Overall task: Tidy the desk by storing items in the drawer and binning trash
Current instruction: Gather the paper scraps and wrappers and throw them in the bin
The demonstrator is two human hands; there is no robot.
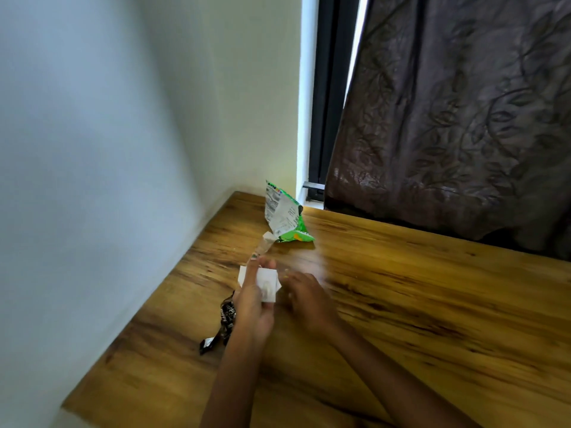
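A: What lies on the wooden desk (401, 304)?
B: A green snack bag (285, 216) near the corner, a black wrapper (224, 322) by the wall.
A: The hands?
B: The left hand (255, 299) grips white paper (265, 281); the right hand (304, 299) hovers beside it, blurred, grip unclear.

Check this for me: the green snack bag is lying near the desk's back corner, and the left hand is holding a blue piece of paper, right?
Not quite. The head view shows the paper in the left hand is white, not blue. The rest holds: the green snack bag lies near the back corner of the desk.
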